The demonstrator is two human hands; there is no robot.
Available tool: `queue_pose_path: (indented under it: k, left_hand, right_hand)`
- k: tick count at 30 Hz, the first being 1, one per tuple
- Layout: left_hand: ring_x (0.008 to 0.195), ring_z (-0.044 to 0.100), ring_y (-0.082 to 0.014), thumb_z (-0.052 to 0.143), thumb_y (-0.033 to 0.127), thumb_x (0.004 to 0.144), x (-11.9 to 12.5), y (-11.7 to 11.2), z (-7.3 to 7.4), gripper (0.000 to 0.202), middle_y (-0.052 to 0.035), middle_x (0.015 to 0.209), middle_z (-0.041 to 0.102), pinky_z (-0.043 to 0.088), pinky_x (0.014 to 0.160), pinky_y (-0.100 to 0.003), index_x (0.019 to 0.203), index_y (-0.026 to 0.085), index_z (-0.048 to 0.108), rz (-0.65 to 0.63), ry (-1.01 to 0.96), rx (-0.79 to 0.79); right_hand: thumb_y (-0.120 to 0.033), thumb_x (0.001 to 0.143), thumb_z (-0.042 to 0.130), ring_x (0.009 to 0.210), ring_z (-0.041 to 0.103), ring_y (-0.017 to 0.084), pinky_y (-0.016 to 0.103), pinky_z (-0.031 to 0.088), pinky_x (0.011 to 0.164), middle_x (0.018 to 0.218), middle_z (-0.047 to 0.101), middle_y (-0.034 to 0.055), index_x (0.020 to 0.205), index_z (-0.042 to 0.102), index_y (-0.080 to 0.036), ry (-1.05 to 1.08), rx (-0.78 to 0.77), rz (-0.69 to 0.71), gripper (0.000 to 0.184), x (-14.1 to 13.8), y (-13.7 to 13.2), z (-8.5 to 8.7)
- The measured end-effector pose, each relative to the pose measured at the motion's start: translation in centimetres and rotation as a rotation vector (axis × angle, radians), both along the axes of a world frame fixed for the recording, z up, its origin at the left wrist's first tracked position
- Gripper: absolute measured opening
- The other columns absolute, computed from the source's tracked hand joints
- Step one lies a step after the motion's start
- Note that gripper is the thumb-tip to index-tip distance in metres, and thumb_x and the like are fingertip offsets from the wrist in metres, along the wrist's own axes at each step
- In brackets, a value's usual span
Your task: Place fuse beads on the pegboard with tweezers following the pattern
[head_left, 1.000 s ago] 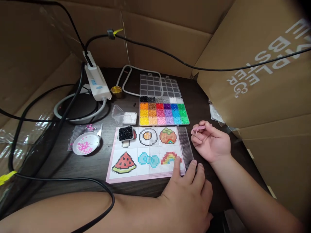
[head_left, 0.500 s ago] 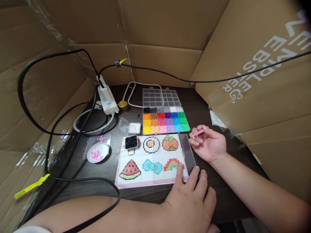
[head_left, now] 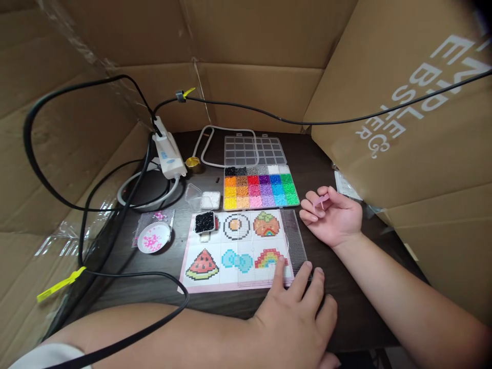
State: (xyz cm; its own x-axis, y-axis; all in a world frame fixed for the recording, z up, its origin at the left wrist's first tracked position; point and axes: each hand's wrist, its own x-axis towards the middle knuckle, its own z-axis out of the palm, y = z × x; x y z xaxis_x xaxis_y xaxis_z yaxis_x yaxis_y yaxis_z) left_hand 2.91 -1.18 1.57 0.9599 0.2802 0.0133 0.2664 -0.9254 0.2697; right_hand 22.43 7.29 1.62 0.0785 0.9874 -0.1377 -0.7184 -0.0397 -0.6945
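My left hand [head_left: 295,312] lies with its fingers spread over the lower right of the pattern sheet [head_left: 232,244]. Its fingertips press on the clear pegboard [head_left: 298,238] covering the right part of that sheet. Beneath the index fingertip is the rainbow picture [head_left: 269,259], with a few coloured beads on or under the board. To the right of the board, my right hand [head_left: 336,218] is turned palm up, its fingers curled. Between thumb and index finger it pinches small pink tweezers [head_left: 322,200], above the table.
Behind the sheet lies a sorted bead box [head_left: 261,188] with its lid open. A tub of black beads [head_left: 205,222] sits on the sheet, a tub of white beads [head_left: 210,200] behind it. A dish [head_left: 165,230] of pink beads, cables and a power strip [head_left: 169,154] are left; cardboard walls surround everything.
My right hand has turned a little, and the pink tweezers point at a different angle. The left hand keeps its place on the pegboard. The whole view has shifted slightly.
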Motion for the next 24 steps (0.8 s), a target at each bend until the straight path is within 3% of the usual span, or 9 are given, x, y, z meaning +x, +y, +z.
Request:
queue_pose_path:
  k: [6,14,19,21,24]
  left_hand:
    - [0.143,0.03,-0.0413,0.037,0.06,0.094,0.0,-0.1,0.5,0.065,-0.0227,0.155,0.035,0.026,0.106,-0.074,0.14,0.015,0.045,0.011,0.024,0.004]
    - [0.146,0.025,-0.0412,0.036,0.055,0.095,-0.5,-0.1,1.9,0.064,-0.0259,0.155,0.032,0.024,0.109,-0.07,0.141,0.011,0.043,-0.001,0.03,-0.001]
    - [0.149,0.017,-0.0412,0.042,0.055,0.093,-0.3,-0.6,1.7,0.062,-0.0274,0.156,0.027,0.022,0.108,-0.072,0.141,0.015,0.044,0.003,0.008,0.046]
    - [0.148,0.019,-0.0408,0.044,0.056,0.091,-0.3,-0.9,1.5,0.062,-0.0256,0.156,0.029,0.023,0.108,-0.071,0.14,0.017,0.045,-0.008,-0.014,0.068]
    - [0.145,0.027,-0.0383,0.037,0.053,0.096,-0.6,-0.8,1.4,0.054,-0.0213,0.152,0.038,0.03,0.107,-0.064,0.136,0.02,0.05,-0.122,-0.137,0.102]
  right_hand:
    - [-0.033,0.074,0.073,0.045,0.025,0.009,0.022,0.028,0.043,0.055,0.04,-0.0043,0.07,0.063,-0.024,0.007,-0.01,-0.041,0.014,0.7,0.1,0.2]
    - [-0.04,0.082,0.07,0.043,0.03,0.007,0.021,0.034,0.044,0.053,0.042,-0.0058,0.076,0.067,-0.026,-0.053,0.096,-0.074,0.015,1.8,0.1,0.2]
    - [-0.036,0.073,0.078,0.045,0.032,0.006,0.019,0.034,0.045,0.053,0.045,-0.0062,0.074,0.068,-0.025,0.058,0.068,-0.053,0.014,1.9,0.0,0.2]
    - [-0.034,0.07,0.08,0.045,0.032,0.006,0.019,0.034,0.045,0.052,0.044,-0.0063,0.071,0.066,-0.024,0.078,0.061,-0.04,0.017,1.8,0.0,0.3]
    - [-0.031,0.068,0.082,0.043,0.031,0.006,0.018,0.033,0.043,0.049,0.04,-0.0072,0.066,0.061,-0.021,0.085,0.05,-0.034,0.023,1.6,0.0,0.3]
